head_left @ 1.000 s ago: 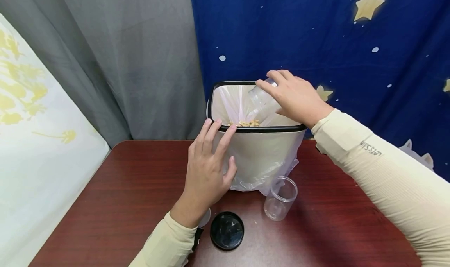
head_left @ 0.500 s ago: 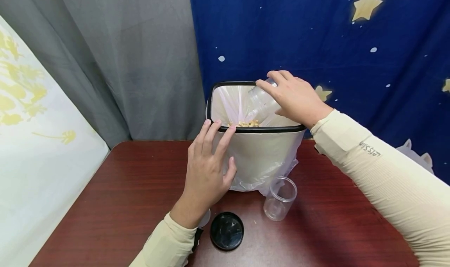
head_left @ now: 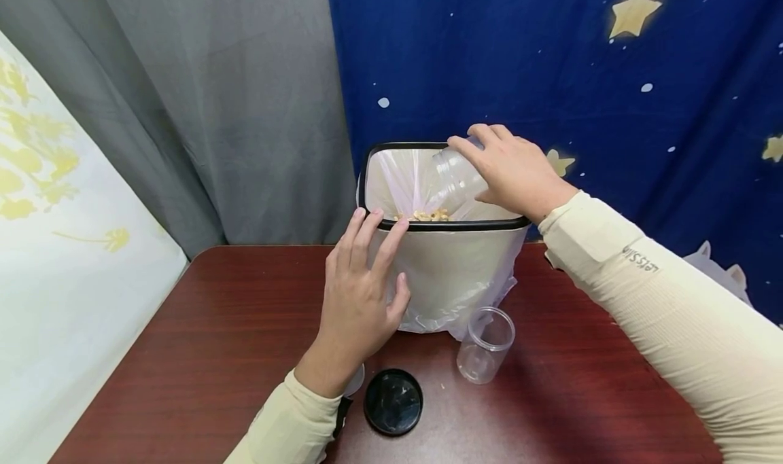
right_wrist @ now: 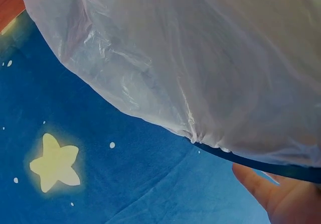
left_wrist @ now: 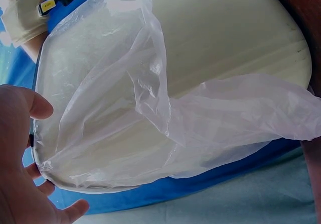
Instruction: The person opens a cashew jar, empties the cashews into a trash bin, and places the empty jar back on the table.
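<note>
My right hand (head_left: 516, 172) grips a clear plastic jar (head_left: 454, 181) by its base end, tilted mouth-down inside a trash bin (head_left: 455, 267). Below its mouth, a heap of small pale-yellow pieces (head_left: 431, 215), resembling nuts or puffed snacks, shows in the bin's thin plastic bag (head_left: 400, 179). My left hand (head_left: 361, 294) has its fingers spread, with the fingertips at the bin's black front rim (head_left: 465, 225). In the left wrist view the bag's loose edge (left_wrist: 241, 108) hangs over the bin's outside. The right wrist view mostly catches the bag, hiding the jar.
Another clear jar (head_left: 486, 345), lidless, stands in front of the bin on the dark red table (head_left: 257, 314). A black round lid (head_left: 393, 402) lies nearer, with a whitish disc (head_left: 356, 380) partly behind my left wrist. A blue star-patterned curtain (head_left: 416, 56) hangs directly behind the bin.
Very little differs. The head view shifts slightly, while the right hand keeps the jar tilted in the bin and the left fingers stay at the rim.
</note>
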`<state>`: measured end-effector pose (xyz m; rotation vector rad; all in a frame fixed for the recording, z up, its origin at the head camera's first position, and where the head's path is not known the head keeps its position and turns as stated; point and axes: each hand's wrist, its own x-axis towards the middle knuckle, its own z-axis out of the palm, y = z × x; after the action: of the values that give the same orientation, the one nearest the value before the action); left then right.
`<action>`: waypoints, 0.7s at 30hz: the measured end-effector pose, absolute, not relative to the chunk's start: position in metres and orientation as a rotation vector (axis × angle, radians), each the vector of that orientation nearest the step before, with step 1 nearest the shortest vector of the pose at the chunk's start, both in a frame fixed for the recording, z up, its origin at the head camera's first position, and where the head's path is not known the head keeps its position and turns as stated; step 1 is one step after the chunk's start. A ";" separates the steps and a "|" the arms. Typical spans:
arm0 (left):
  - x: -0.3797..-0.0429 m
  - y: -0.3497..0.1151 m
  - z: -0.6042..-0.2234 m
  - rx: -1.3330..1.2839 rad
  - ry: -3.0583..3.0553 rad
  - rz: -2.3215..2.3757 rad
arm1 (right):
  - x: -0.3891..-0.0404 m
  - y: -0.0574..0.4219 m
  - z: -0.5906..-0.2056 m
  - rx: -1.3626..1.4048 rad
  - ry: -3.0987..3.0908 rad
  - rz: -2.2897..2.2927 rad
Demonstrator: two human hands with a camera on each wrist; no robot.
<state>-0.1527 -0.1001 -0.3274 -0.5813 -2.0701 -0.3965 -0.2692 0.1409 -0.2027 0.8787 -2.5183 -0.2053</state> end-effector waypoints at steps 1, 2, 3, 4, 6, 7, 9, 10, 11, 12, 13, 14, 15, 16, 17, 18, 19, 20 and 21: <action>-0.153 -0.100 -0.328 -0.581 -2.075 -0.395 | -0.269 0.141 -0.203 0.870 -2.524 -0.198; -0.153 -0.100 -0.328 -0.581 -2.075 -0.395 | -0.270 0.141 -0.203 0.860 -2.530 -0.190; -0.153 -0.100 -0.327 -0.580 -2.076 -0.395 | -0.270 0.141 -0.203 0.852 -2.535 -0.182; -0.153 -0.101 -0.328 -0.580 -2.074 -0.394 | -0.270 0.140 -0.203 0.846 -2.541 -0.174; -0.153 -0.101 -0.328 -0.578 -2.070 -0.394 | -0.271 0.140 -0.204 0.838 -2.551 -0.159; -0.153 -0.101 -0.328 -0.577 -2.071 -0.394 | -0.271 0.140 -0.204 0.837 -2.556 -0.150; -0.153 -0.101 -0.329 -0.576 -2.073 -0.395 | -0.271 0.140 -0.205 0.831 -2.563 -0.137; -0.153 -0.101 -0.329 -0.576 -2.077 -0.396 | -0.271 0.141 -0.206 0.828 -2.565 -0.131; -0.153 -0.101 -0.329 -0.576 -2.080 -0.397 | -0.271 0.141 -0.206 0.826 -2.565 -0.124; -0.153 -0.101 -0.329 -0.576 -2.083 -0.397 | -0.271 0.141 -0.206 0.824 -2.565 -0.119; -0.153 -0.101 -0.330 -0.576 -2.086 -0.396 | -0.271 0.141 -0.206 0.823 -2.565 -0.113; -0.153 -0.101 -0.330 -0.576 -2.085 -0.395 | -0.271 0.141 -0.206 0.822 -2.565 -0.107; -0.153 -0.101 -0.330 -0.577 -2.084 -0.394 | -0.271 0.141 -0.206 0.819 -2.566 -0.099; -0.153 -0.101 -0.330 -0.577 -2.084 -0.394 | -0.271 0.141 -0.206 0.817 -2.564 -0.091; -0.153 -0.101 -0.330 -0.578 -2.083 -0.392 | -0.271 0.141 -0.206 0.815 -2.563 -0.082; -0.153 -0.101 -0.329 -0.578 -2.083 -0.390 | -0.271 0.141 -0.206 0.813 -2.564 -0.075; -0.154 -0.101 -0.329 -0.578 -2.085 -0.389 | -0.271 0.141 -0.206 0.811 -2.565 -0.067; -0.154 -0.101 -0.329 -0.577 -2.085 -0.388 | -0.272 0.141 -0.206 0.809 -2.564 -0.064; -0.154 -0.102 -0.330 -0.576 -2.088 -0.387 | -0.272 0.141 -0.206 0.808 -2.562 -0.062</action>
<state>-0.1535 -0.1018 -0.3295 -0.5764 -2.0876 -0.3866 -0.2718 0.1409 -0.2057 0.8076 -2.5624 -0.0623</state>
